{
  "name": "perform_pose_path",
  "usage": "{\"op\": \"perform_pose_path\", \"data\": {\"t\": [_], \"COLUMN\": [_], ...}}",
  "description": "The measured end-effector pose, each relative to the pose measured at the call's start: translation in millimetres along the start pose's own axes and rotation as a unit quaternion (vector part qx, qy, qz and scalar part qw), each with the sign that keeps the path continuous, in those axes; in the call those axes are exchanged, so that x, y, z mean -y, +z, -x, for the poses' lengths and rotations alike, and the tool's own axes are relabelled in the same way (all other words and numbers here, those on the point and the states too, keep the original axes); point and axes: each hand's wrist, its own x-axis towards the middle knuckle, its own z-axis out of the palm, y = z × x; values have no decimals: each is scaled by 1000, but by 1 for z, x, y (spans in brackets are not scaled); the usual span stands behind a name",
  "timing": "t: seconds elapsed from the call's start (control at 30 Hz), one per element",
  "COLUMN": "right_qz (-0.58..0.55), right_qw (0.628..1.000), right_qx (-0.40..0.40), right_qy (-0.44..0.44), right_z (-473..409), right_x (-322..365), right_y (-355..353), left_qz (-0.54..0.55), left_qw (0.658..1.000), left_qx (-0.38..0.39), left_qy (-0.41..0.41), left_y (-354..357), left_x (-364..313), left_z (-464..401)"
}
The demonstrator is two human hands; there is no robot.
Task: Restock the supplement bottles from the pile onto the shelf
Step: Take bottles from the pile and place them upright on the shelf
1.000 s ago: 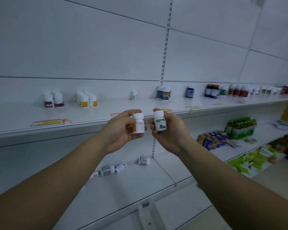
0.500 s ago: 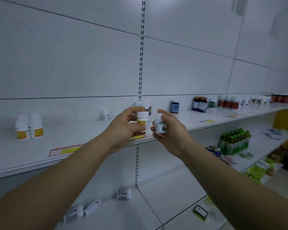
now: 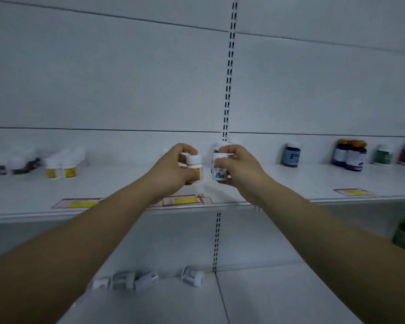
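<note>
A long white shelf point(image 3: 117, 183) runs across the wall, dark jars point(image 3: 350, 155) standing at its far right and yellow-labelled bottles point(image 3: 61, 170) at its left. On the lower shelf point(image 3: 267, 295) a few white bottles point(image 3: 136, 279) lie on their sides. Above the upper shelf's front edge, the left hand point(image 3: 171, 170) grips an orange-labelled bottle point(image 3: 195, 168), fingers curled round it. Just beside it, the right hand point(image 3: 240, 167) pinches a green-labelled bottle point(image 3: 218, 170).

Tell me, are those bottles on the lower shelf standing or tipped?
Tipped. The four white bottles lie on their sides on the lower shelf.
</note>
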Motion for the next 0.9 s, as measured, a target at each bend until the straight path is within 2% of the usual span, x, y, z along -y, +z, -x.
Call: {"op": "perform_pose_path", "data": {"t": [0.13,0.33,0.4,0.53,0.77,0.9], "right_qz": [38,29,45,121,187,241], "right_qw": [996,985,983,979,975,960], "right_qx": [83,172,176,162,124,143], "right_qy": [-7,-8,-2,8,12,2], "right_z": [-9,-10,-13,-21,-33,-45], "right_x": [-3,-3,-4,-9,-23,-21], "right_y": [62,170,200,242,263,267], "left_qz": [-122,-215,-233,-319,-340,-357], "left_qw": [989,961,955,935,929,920], "left_qx": [-74,-162,-168,-132,-141,-148], "left_qy": [-25,-61,-74,-86,-51,-56], "left_y": [-66,-182,-216,-263,-289,-293], "left_x": [9,35,47,70,102,110], "left_z": [25,67,74,72,51,38]}}
